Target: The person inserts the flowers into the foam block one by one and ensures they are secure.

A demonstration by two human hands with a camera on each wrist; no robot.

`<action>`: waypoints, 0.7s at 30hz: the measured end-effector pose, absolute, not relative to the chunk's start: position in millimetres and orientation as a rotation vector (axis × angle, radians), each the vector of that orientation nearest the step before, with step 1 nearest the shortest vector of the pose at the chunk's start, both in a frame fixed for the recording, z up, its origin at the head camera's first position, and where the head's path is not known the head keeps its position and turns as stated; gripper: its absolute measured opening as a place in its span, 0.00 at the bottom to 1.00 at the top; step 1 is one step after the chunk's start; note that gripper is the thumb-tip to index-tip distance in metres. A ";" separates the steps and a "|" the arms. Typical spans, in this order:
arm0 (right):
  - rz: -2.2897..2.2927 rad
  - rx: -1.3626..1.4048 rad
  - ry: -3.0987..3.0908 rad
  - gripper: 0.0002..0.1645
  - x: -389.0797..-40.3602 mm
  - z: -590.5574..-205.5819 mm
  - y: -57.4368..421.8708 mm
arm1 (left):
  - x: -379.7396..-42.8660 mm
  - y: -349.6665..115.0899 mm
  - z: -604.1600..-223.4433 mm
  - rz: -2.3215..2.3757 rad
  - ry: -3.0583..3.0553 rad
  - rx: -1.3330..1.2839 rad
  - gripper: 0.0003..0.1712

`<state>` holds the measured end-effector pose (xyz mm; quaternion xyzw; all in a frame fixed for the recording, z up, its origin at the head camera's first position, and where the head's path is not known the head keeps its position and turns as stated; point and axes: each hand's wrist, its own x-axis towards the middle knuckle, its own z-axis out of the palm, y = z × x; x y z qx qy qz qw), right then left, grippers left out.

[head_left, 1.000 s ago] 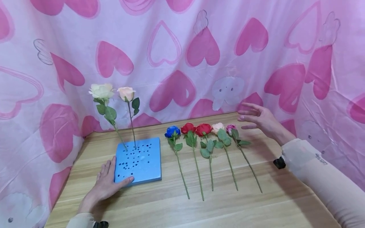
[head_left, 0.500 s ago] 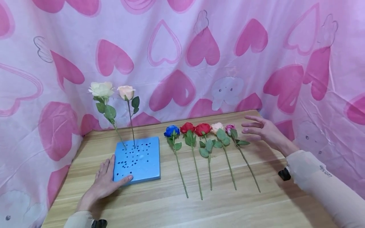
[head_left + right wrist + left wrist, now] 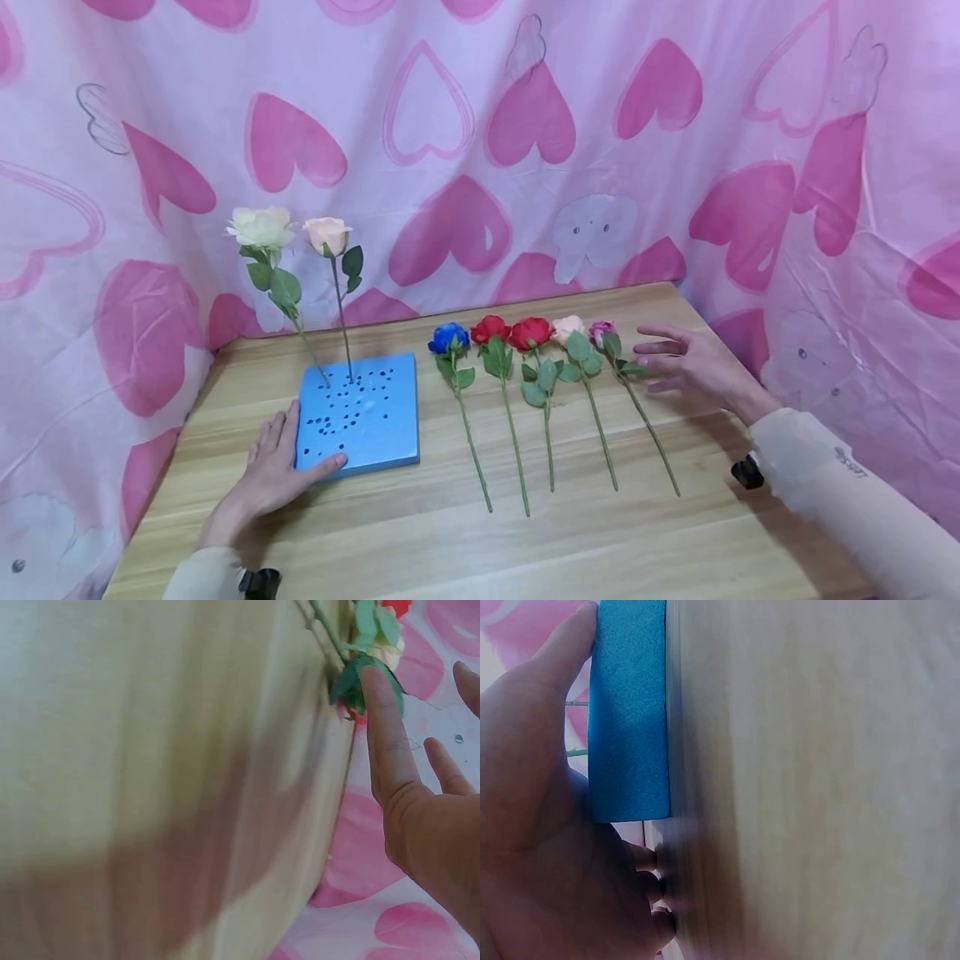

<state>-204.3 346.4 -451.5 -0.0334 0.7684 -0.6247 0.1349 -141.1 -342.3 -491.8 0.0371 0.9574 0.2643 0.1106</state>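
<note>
My left hand (image 3: pixel 273 462) lies against the left side of a blue foam block (image 3: pixel 397 417), its fingers straight and its thumb over the near edge. Many small holes dot the block's top. A white rose (image 3: pixel 261 227) and a pale pink rose (image 3: pixel 327 235) stand in it, the white one leaning left. To the right, a blue rose (image 3: pixel 448 337), two red roses (image 3: pixel 531 333), a peach rose (image 3: pixel 567 330) and a magenta rose (image 3: pixel 602 332) lie in a row, stems toward me. Beside the magenta rose's leaves hovers my right hand (image 3: pixel 701 367), fingers spread, holding nothing.
All of this is on a wood-grain table (image 3: pixel 540 550). A pink curtain (image 3: pixel 360 100) printed with hearts hangs close behind the table and along both sides. The upright stems rise in front of it at the back left.
My right hand has come down and nearer to me, beside the magenta rose's leaves. The head view has tilted slightly. My left hand stays on the foam block, and the roses keep their places.
</note>
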 end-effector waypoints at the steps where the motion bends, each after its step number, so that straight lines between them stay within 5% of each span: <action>1: -1.812 -0.092 2.205 0.49 -203.7 -453.7 346.2 | -141.5 -342.4 -491.4 0.775 2.814 0.109 0.79; 14: -1.730 -0.007 2.121 0.51 -199.7 -475.1 339.0 | -142.7 -342.6 -490.8 0.759 2.802 0.103 0.79; 21: -1.696 0.036 2.175 0.43 -192.6 -482.7 333.7 | -143.6 -343.2 -491.8 0.755 2.809 0.112 0.79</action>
